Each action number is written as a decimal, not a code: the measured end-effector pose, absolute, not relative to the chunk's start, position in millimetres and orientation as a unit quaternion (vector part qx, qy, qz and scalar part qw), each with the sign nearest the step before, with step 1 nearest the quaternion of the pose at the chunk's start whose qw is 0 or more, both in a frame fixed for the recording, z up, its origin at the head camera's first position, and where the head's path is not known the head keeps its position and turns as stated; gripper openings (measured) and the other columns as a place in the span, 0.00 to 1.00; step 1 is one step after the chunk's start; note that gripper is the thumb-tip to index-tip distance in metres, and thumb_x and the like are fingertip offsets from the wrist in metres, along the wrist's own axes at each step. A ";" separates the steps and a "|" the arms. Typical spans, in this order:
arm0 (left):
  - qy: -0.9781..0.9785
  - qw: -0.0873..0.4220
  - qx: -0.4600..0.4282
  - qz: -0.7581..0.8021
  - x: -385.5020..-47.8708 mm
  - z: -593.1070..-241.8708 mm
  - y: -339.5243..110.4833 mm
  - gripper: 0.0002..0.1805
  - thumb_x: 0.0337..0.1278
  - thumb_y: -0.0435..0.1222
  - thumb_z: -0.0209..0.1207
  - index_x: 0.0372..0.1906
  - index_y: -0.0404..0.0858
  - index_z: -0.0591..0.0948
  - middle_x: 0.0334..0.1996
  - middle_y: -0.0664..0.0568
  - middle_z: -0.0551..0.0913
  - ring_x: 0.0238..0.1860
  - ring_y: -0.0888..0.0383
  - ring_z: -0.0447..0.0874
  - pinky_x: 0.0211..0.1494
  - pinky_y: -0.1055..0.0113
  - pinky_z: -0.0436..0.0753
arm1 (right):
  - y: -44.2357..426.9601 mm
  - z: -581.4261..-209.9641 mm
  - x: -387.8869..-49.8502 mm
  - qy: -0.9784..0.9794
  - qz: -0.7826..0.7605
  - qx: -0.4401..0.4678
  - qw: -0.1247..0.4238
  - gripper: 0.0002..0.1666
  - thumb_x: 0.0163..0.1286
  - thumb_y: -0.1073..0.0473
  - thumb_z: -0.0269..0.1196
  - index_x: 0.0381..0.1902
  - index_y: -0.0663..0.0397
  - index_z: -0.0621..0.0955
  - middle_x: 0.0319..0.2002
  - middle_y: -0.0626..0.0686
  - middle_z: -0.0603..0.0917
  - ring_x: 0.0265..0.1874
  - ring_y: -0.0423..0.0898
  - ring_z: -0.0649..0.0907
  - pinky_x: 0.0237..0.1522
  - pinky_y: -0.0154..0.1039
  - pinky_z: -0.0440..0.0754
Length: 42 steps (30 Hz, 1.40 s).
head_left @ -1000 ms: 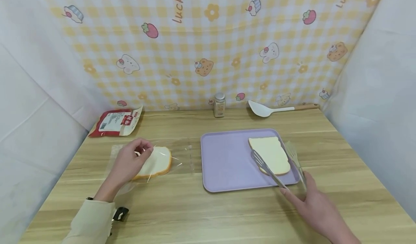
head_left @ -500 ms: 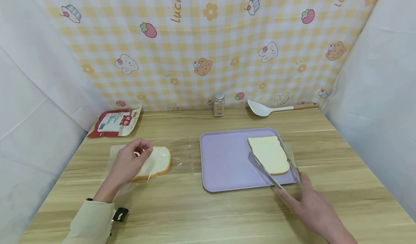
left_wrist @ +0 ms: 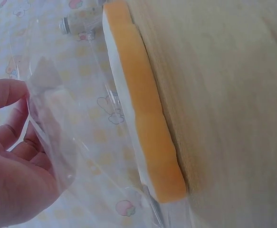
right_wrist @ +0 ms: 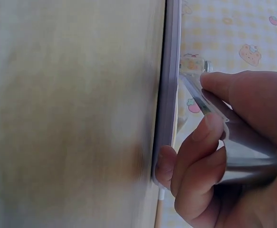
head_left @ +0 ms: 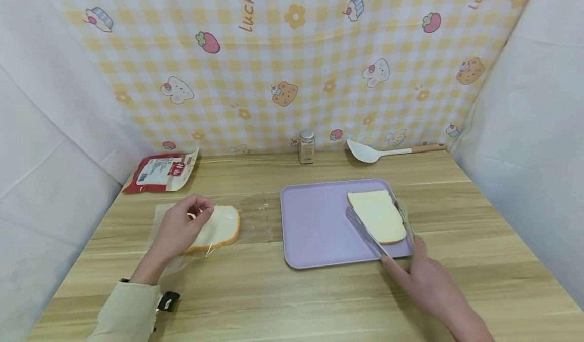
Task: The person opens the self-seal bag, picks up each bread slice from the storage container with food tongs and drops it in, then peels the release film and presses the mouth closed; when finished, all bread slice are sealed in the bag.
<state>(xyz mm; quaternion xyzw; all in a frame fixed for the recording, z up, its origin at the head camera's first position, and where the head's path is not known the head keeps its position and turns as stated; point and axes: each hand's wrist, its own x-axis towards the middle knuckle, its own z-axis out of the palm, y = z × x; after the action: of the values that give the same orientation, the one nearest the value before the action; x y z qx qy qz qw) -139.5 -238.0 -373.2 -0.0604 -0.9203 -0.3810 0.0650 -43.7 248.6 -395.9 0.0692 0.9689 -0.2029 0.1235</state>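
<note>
Your left hand [head_left: 180, 228] pinches the bag [head_left: 255, 223]; your right hand [head_left: 426, 281] grips tongs [head_left: 368, 235] astride the bread [head_left: 377, 215] on the tray [head_left: 310, 225]: squeeze evenly, though contact looks uncertain.

The left hand [head_left: 182, 225] holds a pinch, thumb and fingertip together — its wrist [head_left: 148, 269] angled in from the lower left. The right hand [head_left: 433, 283] grips with curled fingers, thumb stretched forward — its forearm [head_left: 467, 321] slanting in from the lower right.
</note>
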 end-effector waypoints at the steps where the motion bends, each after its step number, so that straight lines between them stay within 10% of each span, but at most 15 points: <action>1: -0.920 0.065 -0.061 -0.381 -139.4 -373.1 -238.0 0.06 0.76 0.37 0.61 0.46 0.38 0.84 0.37 0.49 0.83 0.39 0.58 0.76 0.42 0.73 0.75 | 248.1 -396.1 -44.5 0.970 -0.201 0.068 0.122 0.72 0.76 0.21 0.48 0.78 0.82 0.38 0.59 0.88 0.74 0.55 0.78 0.82 0.53 0.68 0.81; 18: -0.920 0.063 -0.063 -0.381 -139.0 -372.4 -236.4 0.07 0.76 0.38 0.61 0.47 0.38 0.83 0.38 0.49 0.83 0.39 0.59 0.76 0.42 0.73 0.75 | 252.1 -396.0 -46.8 0.979 -0.179 0.029 0.093 0.54 0.82 0.32 0.52 0.76 0.73 0.48 0.30 0.63 0.85 0.28 0.52 0.80 0.29 0.49 0.77; 42: -0.922 0.057 -0.060 -0.377 -138.5 -369.6 -233.7 0.08 0.77 0.39 0.60 0.48 0.38 0.83 0.39 0.48 0.83 0.41 0.56 0.76 0.43 0.73 0.75 | 254.7 -401.1 -44.1 0.980 -0.181 0.015 0.075 0.47 0.83 0.39 0.55 0.79 0.63 0.49 0.27 0.59 0.81 0.23 0.49 0.75 0.23 0.42 0.70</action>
<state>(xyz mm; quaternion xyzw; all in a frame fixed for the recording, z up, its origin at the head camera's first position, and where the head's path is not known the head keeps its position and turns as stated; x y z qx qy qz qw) -138.5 -233.7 -369.6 -0.0596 -0.9224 -0.3773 0.0566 -44.1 254.7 -401.1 0.0147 0.9805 -0.1813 0.0749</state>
